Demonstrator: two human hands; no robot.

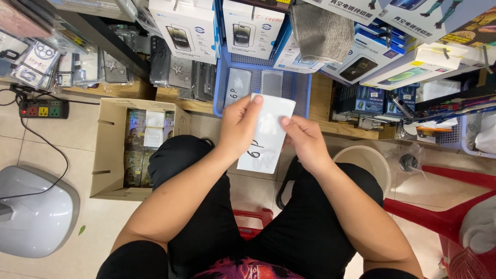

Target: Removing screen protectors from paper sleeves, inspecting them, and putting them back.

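I hold a flat white packet (268,139) with black handwriting upright over my lap, between both hands. My left hand (238,124) grips its left edge, fingers curled over the top corner. On the packet's right side, my right hand (305,140) pinches it with the thumb on its face. Just beyond the packet stands a blue plastic basket (304,88) holding similar flat packets (237,85). I sit on a red stool (253,219) in black trousers.
An open cardboard box (109,150) of small packets sits on the floor at left. A power strip (44,108) with a black cable and a grey rounded device (36,212) lie further left. White product boxes (188,28) hang above. A red chair (449,206) and a beige bucket (369,160) stand at right.
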